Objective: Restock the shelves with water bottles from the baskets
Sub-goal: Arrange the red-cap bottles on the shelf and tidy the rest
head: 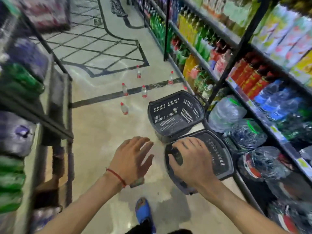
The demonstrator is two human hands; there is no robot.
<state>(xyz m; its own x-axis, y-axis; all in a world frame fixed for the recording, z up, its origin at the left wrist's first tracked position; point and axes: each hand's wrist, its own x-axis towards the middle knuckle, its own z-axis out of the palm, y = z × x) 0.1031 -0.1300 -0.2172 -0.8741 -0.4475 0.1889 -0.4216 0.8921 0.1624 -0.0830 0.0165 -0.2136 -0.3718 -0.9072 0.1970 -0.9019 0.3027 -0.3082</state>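
A: Left to right, fast. 9 o'clock?

B: Left shelf [33,115], stock blurred, not task. At 12 o'clock at least five water bottles [125,89] stood upright on the floor [101,132]. They had red caps, were scattered, and were well apart from the hands.

A: Hands?

B: The left hand [133,156] was wide, fingers spread, holding nothing. It was over the floor at 9 o'clock of the near basket [226,159]. The right hand [194,157] lay over that basket's left side with fingers spread. A dark part sat under the fingertips, maybe a handle. Couldn't tell whether it gripped or only touched.

A: Baskets?

B: The far basket [168,107] sat at 12 o'clock of the near one, just beside it, and looked empty. I saw nothing in the near one, but the hand hid much of it.

A: Step?

B: My judgement: both baskets were out of bottles and the stock on the floor wasn't shelved yet. The right hand seemed busy with the near basket itself.

A: Next?

B: Probably a reach to 12 o'clock for a floor bottle, gripped round the body. Then carry it to the right shelf [236,76] at 3 o'clock, where water packs [226,114] sat low. Which slot, couldn't tell.
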